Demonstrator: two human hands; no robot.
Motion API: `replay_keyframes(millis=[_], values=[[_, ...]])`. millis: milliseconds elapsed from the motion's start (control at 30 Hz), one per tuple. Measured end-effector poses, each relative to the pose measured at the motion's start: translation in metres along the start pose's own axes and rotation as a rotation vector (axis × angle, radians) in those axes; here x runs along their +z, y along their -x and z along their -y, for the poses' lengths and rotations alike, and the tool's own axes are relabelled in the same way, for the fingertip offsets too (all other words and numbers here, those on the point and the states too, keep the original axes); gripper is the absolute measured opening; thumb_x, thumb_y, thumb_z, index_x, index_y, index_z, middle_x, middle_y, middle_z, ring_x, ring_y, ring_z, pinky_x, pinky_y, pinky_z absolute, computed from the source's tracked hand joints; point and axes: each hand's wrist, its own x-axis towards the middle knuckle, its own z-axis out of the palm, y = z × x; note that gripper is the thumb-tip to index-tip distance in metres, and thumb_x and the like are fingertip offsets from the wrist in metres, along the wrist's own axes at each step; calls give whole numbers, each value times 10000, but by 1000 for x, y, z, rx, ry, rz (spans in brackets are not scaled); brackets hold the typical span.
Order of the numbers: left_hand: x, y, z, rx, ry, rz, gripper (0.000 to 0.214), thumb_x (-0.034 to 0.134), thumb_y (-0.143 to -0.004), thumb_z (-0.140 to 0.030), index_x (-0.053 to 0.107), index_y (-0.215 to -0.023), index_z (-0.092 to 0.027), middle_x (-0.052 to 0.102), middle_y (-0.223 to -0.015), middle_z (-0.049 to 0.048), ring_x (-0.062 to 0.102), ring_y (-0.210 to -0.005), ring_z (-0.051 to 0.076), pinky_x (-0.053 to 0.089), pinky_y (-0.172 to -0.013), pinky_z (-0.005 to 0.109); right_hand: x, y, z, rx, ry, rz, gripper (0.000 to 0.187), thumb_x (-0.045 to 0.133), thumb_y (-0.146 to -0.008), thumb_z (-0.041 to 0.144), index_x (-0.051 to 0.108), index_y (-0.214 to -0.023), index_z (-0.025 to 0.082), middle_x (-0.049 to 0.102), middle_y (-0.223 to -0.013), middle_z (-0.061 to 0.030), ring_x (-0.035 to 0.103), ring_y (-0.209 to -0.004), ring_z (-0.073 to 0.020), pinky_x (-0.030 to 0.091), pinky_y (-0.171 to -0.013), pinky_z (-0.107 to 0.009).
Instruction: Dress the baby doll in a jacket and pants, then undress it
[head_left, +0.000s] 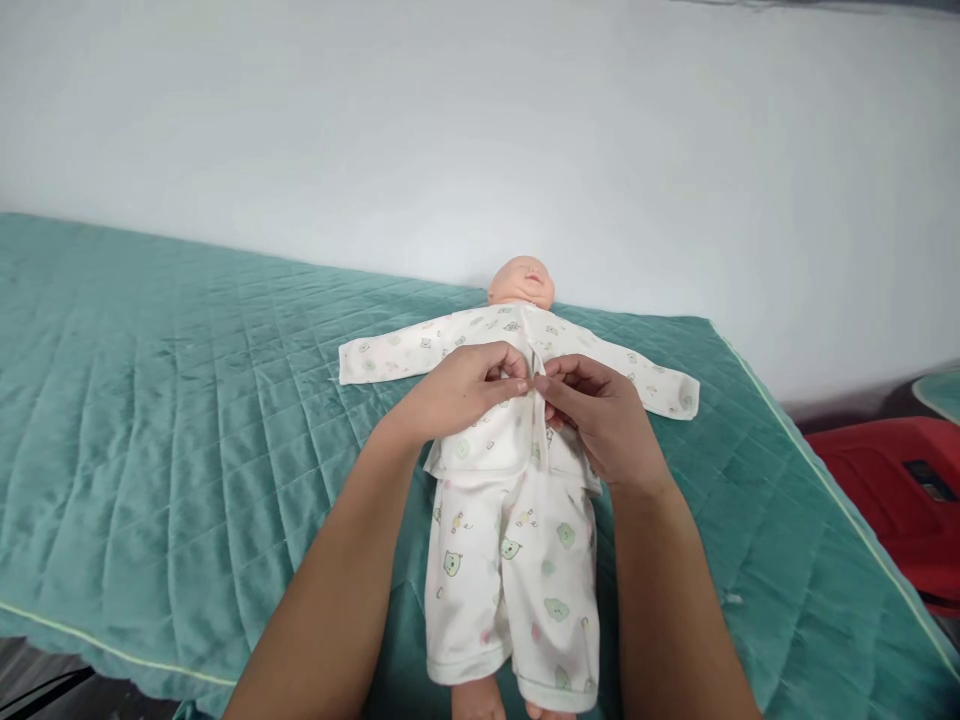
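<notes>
A baby doll (pixel 521 281) lies on its back, head toward the wall, its feet at the bottom edge of the view. It wears a white baby shirt (pixel 487 455) with small printed animals and matching pants (pixel 517 580). Both sleeves are spread out to the sides. At the shirt's front opening, my left hand (pixel 480 385) pinches the left edge between thumb and fingers. Opposite it, my right hand (pixel 600 405) pinches the other edge, the fingertips of both hands almost meeting. Any fastener between them is too small or hidden to make out.
Under the doll spreads a green quilted cover (pixel 187 400) with a pale piped edge. A white wall (pixel 450 130) rises right behind it. Beyond the cover's right edge stands a red object (pixel 892 500), perhaps a case or seat.
</notes>
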Motion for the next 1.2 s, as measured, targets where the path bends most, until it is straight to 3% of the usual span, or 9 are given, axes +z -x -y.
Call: replay_keyframes(millis=[233,400,600,733,867,1200], values=[[2,-2,-2,-16,-75,-8,87,664,-814,-285,635,-836,-206,580,-774,-26,484,-674,119,349,-589,238,-2,0,1,12,-54,38,256,869,-719,361,720,-857,205,602,-599,44,528,-538,-84,421,-515,-200],[3,-4,1,30,-82,-17,96,651,-829,-269,628,-768,-198,597,-774,-22,484,-672,116,342,-585,241,-4,-1,1,22,-77,31,252,879,-700,339,727,-851,205,587,-598,47,506,-524,-76,407,-491,-195],[2,0,1,7,191,-39,171,708,-840,-335,632,-811,-185,528,-661,-34,431,-583,91,315,-523,228,1,1,6,34,-225,-45,192,866,-719,305,726,-820,220,547,-571,64,443,-484,-51,364,-456,-175],[4,0,0,23,344,-35,230,744,-831,-384,656,-845,-172,589,-661,-13,528,-616,106,397,-562,226,7,2,6,8,-232,-53,201,867,-712,314,734,-829,219,566,-587,59,458,-494,-55,387,-472,-184],[4,-3,5,38,425,-33,237,768,-819,-372,684,-876,-157,640,-696,4,594,-670,115,475,-651,239,6,2,4,14,-182,-35,223,867,-716,341,736,-844,214,583,-588,53,479,-497,-65,400,-480,-196],[5,-6,11,32,510,-60,278,805,-790,-357,622,-866,-163,632,-688,-9,608,-641,105,503,-640,244,1,3,3,16,-78,55,299,886,-699,355,758,-922,203,635,-644,30,543,-559,-90,435,-522,-214]])
